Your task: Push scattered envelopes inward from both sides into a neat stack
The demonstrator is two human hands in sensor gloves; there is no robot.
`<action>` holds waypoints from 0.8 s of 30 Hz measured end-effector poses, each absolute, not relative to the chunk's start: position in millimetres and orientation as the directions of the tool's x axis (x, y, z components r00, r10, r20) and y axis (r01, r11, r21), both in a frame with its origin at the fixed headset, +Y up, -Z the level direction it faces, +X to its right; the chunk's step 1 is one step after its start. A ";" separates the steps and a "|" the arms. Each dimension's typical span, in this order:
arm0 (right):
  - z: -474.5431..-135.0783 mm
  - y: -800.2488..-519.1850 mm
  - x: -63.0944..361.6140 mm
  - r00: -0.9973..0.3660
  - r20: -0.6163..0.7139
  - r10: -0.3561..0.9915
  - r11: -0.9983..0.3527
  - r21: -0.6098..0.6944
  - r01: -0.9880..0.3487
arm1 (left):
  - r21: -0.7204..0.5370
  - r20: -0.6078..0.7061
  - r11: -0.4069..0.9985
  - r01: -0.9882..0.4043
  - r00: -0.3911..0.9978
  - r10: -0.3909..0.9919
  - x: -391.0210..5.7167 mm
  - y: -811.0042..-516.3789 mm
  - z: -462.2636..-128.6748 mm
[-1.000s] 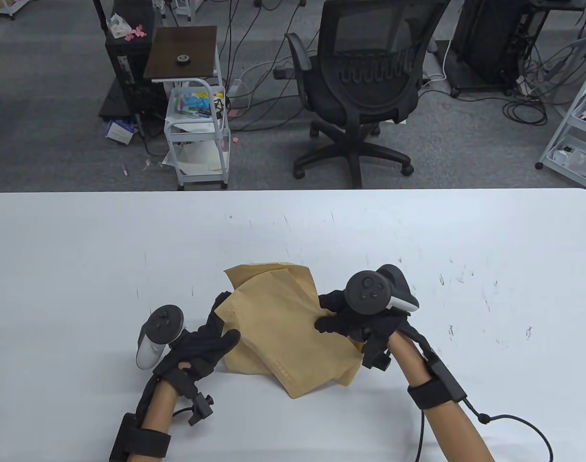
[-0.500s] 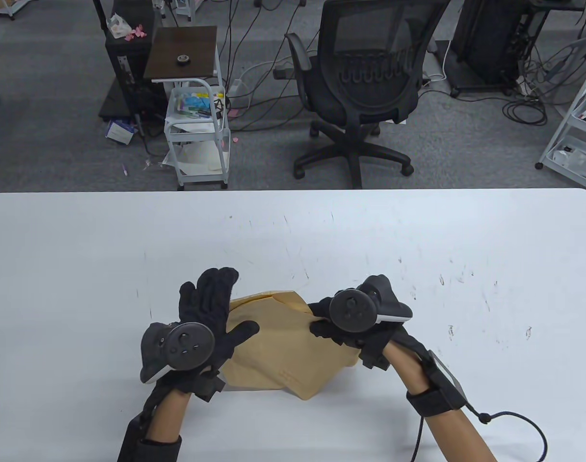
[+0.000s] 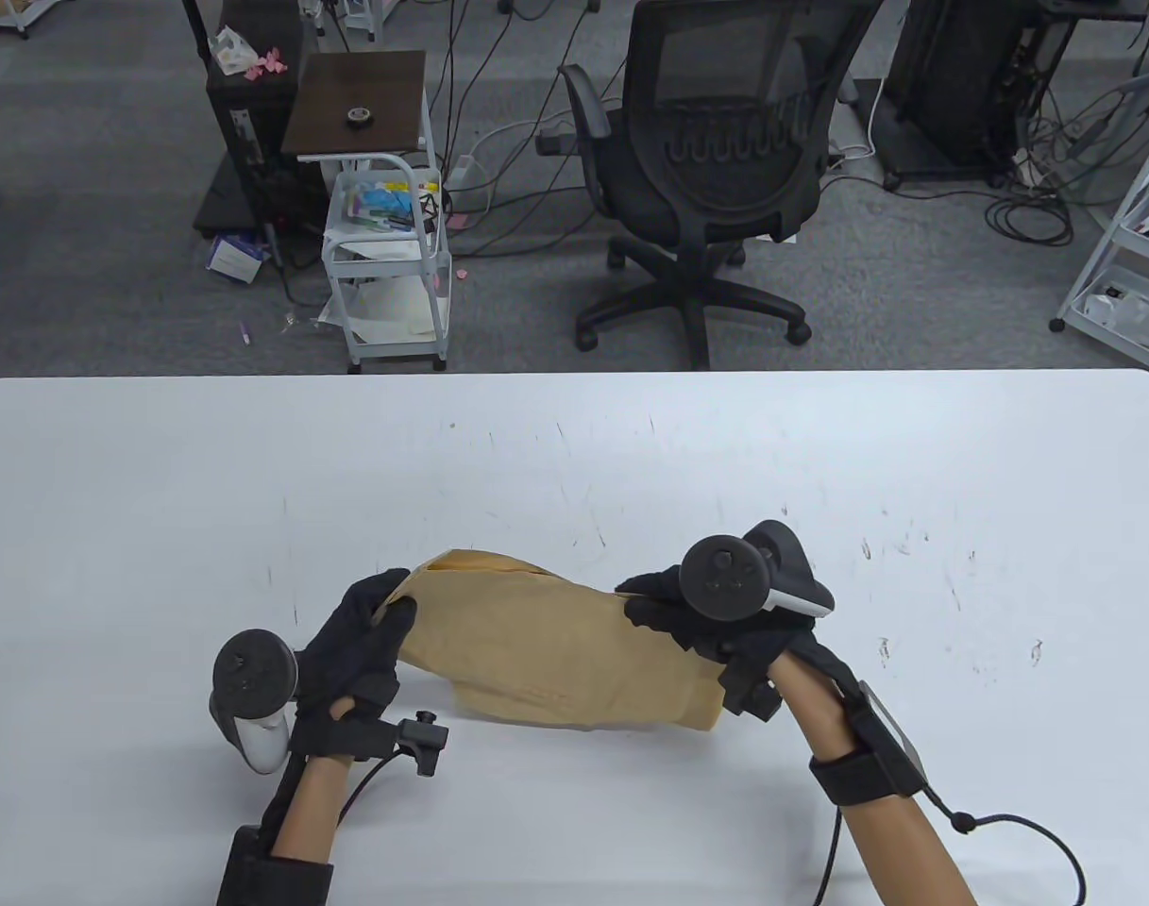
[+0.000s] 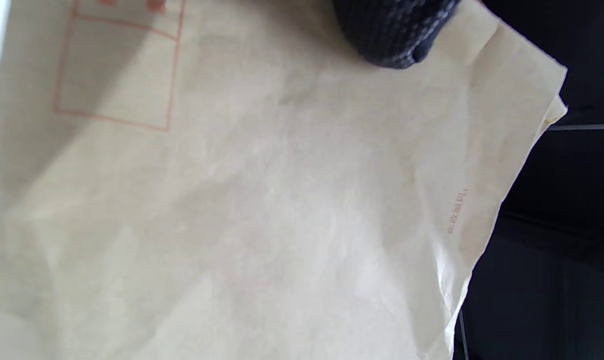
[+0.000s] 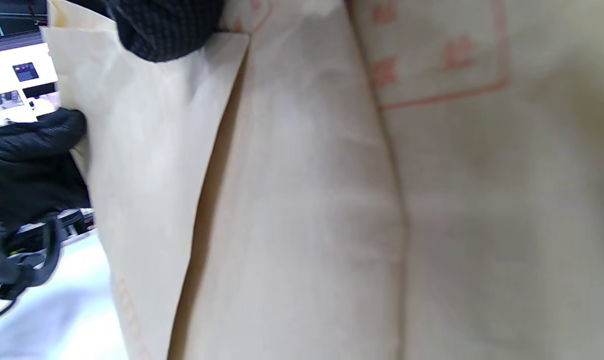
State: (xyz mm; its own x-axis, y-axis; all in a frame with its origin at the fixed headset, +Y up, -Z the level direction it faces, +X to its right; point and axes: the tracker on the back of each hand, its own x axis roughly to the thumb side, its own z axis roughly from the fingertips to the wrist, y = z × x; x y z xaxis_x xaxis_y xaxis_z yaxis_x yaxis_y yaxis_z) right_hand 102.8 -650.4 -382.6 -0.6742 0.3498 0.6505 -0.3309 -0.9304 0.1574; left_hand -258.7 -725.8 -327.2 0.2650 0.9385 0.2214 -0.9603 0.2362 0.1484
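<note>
A bundle of brown paper envelopes [image 3: 555, 651] stands on its long edge near the front middle of the white table [image 3: 159, 491]. My left hand [image 3: 362, 628] grips its left end and my right hand [image 3: 673, 609] grips its right end. The envelopes fill the left wrist view [image 4: 262, 210], with a gloved fingertip [image 4: 392, 35] on the paper. They also fill the right wrist view [image 5: 332, 200], where a fingertip [image 5: 167, 30] presses the top and my left hand [image 5: 32, 165] shows at the far end.
An office chair [image 3: 716, 160] and a small white cart [image 3: 385, 255] stand on the floor behind the table's far edge. A wire shelf [image 3: 1131, 255] is at the far right. A cable [image 3: 1027, 840] trails from my right wrist.
The envelopes lay spread flat with my hands on them. Now both hands have gathered them and turned the bundle up on its edge, the left hand moving to its left end.
</note>
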 end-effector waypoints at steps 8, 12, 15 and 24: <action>-376.4 -659.0 89.1 -0.705 0.687 0.175 -0.984 0.138 -0.111 | 0.059 0.090 0.176 -0.983 0.181 0.979 -213.2 -766.1 -324.9; -371.7 -642.3 95.1 -0.721 0.687 0.095 -0.986 -0.036 -0.164 | -0.028 0.168 0.477 -0.879 0.466 0.869 -217.6 -756.9 -330.5; -368.1 -633.1 99.6 -0.726 0.682 0.093 -0.976 -0.081 -0.201 | -0.027 0.237 0.661 -0.750 0.638 0.733 -222.9 -749.8 -331.0; -374.0 -655.4 83.7 -0.730 0.681 0.057 -0.998 0.059 -0.023 | -0.228 0.251 0.845 -0.483 0.810 0.530 -207.3 -762.6 -333.5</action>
